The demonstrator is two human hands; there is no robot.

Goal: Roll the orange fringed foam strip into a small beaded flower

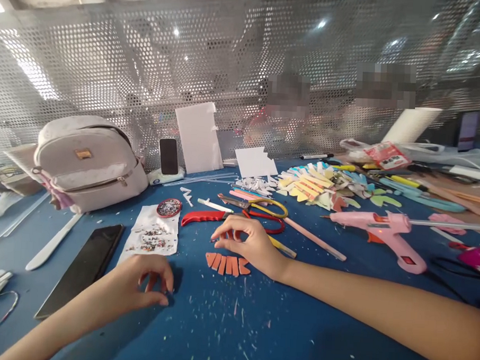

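The one camera is on the person's head. It looks forward and down, close over the blue bench (289, 331), toward the metal screen with holes (94, 62).

Whether the bare right hand (256, 247) pinches anything is too small to tell — likewise the bare left hand (150, 282), whose forearm the bottom edge cuts off. The right hand hides one end of the slim yellow stick (285, 248); the left covers part of the white paper sheet's (136, 234) lower edge. Specks (153, 242) on that sheet are too tiny to identify. The right edge crops the shiny magenta object (477, 259) — people (289, 102) behind the perforated grey metal screen (230, 47) are blurred.
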